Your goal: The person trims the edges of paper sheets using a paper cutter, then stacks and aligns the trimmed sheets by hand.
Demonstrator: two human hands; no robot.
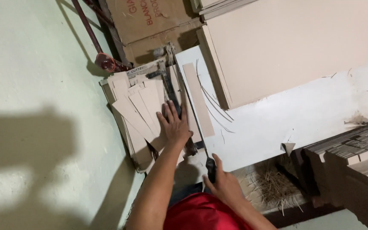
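My left hand (174, 123) lies flat, fingers spread, on beige cardboard pieces (139, 106) fanned out on a paper cutter (167, 81). My right hand (224, 183) grips the black handle (211, 167) of the cutter's long blade arm, which lies down along the cutting edge. A narrow cut cardboard strip (197, 98) rests on the white table (286, 119) just right of the blade.
A large beige board (286, 42) lies on the table at the upper right. Brown cardboard boxes (150, 21) stand at the top. Stacked grey card pieces (354, 145) sit at the right, thin offcut slivers (273, 185) piled below. A pale green wall (35, 106) is left.
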